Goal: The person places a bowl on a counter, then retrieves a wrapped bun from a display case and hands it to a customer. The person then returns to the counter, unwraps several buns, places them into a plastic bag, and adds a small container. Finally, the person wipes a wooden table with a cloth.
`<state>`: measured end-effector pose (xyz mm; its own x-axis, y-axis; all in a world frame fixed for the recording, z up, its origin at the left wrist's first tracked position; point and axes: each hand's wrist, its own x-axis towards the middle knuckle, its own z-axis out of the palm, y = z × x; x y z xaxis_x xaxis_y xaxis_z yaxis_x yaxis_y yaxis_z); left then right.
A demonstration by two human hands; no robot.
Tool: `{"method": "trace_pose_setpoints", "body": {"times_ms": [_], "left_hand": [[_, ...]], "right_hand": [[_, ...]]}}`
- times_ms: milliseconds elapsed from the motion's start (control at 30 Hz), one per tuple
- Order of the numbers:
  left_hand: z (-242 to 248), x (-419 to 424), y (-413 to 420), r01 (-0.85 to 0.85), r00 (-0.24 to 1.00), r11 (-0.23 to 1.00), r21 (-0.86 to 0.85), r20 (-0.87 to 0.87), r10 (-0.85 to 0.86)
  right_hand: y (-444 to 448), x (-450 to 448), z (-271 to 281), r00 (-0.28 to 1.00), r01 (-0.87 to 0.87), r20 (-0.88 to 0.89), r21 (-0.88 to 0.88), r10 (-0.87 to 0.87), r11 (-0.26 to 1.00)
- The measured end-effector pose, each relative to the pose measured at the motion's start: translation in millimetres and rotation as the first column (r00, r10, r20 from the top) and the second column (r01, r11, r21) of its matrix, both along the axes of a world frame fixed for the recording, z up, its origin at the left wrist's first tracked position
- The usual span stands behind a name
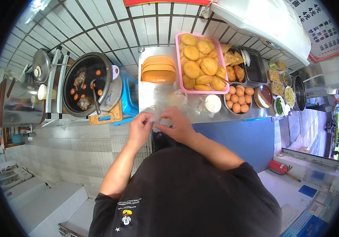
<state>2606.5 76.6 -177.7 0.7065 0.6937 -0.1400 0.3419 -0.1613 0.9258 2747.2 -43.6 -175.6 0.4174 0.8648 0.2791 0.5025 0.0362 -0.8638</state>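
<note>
Just in front of the steel counter's near edge, my left hand (139,127) pinches a thin clear plastic bag (155,118) between thumb and fingers. My right hand (179,126) is blurred, its thumb and fingers spread around the bag's other side; whether they grip it is unclear. Beyond my hands, a translucent plastic bag (176,99) lies on the steel counter (157,91). Right of that stands a white round container (213,103) in clear plastic. Behind are stacked orange trays (158,69) and a pink basket (178,63) heaped with round golden fried cakes (192,69).
Brown eggs (239,98) fill a metal bowl on the right, beside stacked plates (264,96) and small food tubs (277,88). To the left, a large dark pot (107,63) of broth holds a ladle (96,100). A blue stool (129,94) stands between pot and counter.
</note>
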Motion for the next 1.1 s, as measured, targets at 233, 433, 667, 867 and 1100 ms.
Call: {"method": "trace_pose_setpoints", "body": {"times_ms": [233, 433, 667, 867, 1100], "left_hand": [[76.4, 30.5, -24.5, 0.525, 0.828, 0.787, 0.324, 0.016, -0.56], [55.5, 74.8, 3.0, 0.167, 0.98, 0.967, 0.194, 0.072, -0.184], [-16.3, 110.4, -12.7, 0.197, 0.979, 0.808, 0.556, -0.157, -0.131], [-28.8, 81.9, 17.0, -0.001, 0.982, 0.888, -0.459, 0.169, 0.089], [-33.7, 99.4, 8.8, 0.01, 0.999, 0.964, -0.267, 0.045, 0.003]], "right_hand": [[-30.0, 10.5, -11.5, 0.965, -0.097, 0.234, -0.102, 0.118, 0.99], [-103.7, 15.7, -31.1, 0.986, 0.01, -0.158, -0.292, -0.058, 0.956], [-141.1, 14.8, -41.6, 0.828, 0.16, -0.433, -0.427, -0.356, 0.89], [-118.4, 17.3, -33.2, 0.71, 0.165, -0.58, -0.413, -0.399, 0.896], [-57.2, 44.3, -58.6, 0.725, 0.141, -0.579, -0.404, -0.372, 0.904]]}}
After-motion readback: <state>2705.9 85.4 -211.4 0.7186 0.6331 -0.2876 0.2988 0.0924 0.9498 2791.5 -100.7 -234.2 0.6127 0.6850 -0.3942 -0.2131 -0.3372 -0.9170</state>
